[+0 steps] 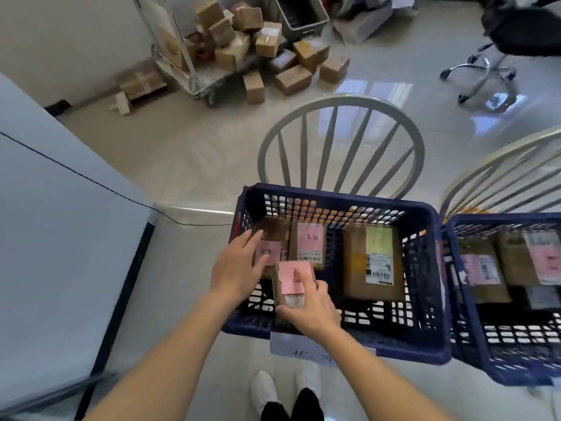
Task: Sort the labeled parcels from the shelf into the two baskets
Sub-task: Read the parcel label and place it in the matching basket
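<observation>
Lowering small brown pink-labelled cardboard parcel, gripped by right hand, into dark-blue plastic mesh basket at 6 o'clock; left hand, fingers flat, steadies 9 o'clock parcel. Set flat, label up.

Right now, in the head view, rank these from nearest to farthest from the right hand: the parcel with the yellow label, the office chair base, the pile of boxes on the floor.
1. Parcel with the yellow label, same basket, just right of the right hand.
2. Pile of boxes, far ahead, upper left.
3. Office chair base, far upper right; too close to the pile to call.
</observation>
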